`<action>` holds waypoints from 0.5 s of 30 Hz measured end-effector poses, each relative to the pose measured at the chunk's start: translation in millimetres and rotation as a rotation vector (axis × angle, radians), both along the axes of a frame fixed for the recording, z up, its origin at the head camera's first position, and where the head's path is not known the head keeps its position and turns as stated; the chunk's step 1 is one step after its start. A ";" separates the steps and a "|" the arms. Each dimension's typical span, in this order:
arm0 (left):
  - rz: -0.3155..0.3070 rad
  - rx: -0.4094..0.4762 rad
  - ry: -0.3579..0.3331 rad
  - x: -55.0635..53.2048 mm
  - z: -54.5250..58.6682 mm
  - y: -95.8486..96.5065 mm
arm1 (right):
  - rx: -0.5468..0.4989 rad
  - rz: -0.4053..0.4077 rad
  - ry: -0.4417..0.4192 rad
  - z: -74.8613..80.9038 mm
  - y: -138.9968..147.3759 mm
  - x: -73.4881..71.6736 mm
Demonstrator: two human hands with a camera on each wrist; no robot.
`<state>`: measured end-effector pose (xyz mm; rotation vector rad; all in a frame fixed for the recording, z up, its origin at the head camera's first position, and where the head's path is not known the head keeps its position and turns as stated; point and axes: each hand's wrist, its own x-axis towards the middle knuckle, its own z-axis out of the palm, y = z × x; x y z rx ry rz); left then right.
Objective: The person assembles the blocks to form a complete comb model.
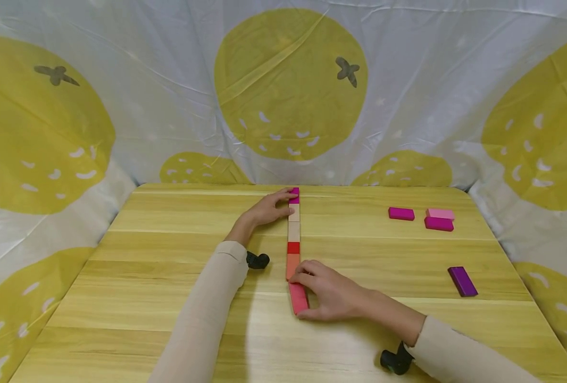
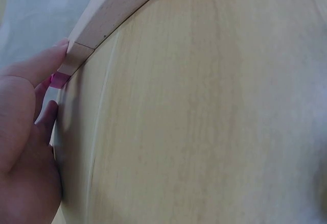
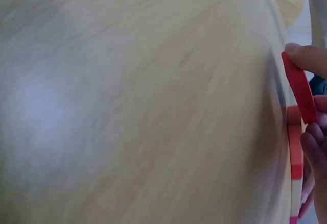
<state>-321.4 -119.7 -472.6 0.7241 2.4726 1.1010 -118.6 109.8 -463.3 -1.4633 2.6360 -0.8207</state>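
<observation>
A straight row of blocks runs away from me down the middle of the table: a magenta block (image 1: 294, 200) at the far end, plain wooden blocks (image 1: 294, 232), a red one (image 1: 293, 248) and an orange one (image 1: 292, 263). My left hand (image 1: 266, 209) rests at the far end, its thumb against the side of the plain wood and a fingertip on the magenta block. My right hand (image 1: 335, 293) pinches a coral-red block (image 1: 298, 299) by its ends, thumb nearest me. That block sits slightly slanted at the row's near end; the right wrist view shows it tilted there.
To the right lie a magenta block (image 1: 401, 214), a pink block (image 1: 440, 214) with another magenta block (image 1: 439, 224) against it, and a purple block (image 1: 463, 281). A curtain (image 1: 408, 96) printed with yellow fruit stands behind the wooden table (image 1: 168, 213).
</observation>
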 end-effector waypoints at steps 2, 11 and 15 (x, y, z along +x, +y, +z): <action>0.000 -0.006 -0.001 0.8 0.2 -0.3 | 0.015 -0.003 0.034 -1.5 -4.3 1.0; -0.008 -0.002 0.004 1.2 0.3 -0.4 | 0.004 0.018 0.123 -4.0 -5.6 2.4; -0.012 0.007 0.020 0.1 0.7 -0.3 | -0.002 0.060 0.144 -3.2 -0.6 1.8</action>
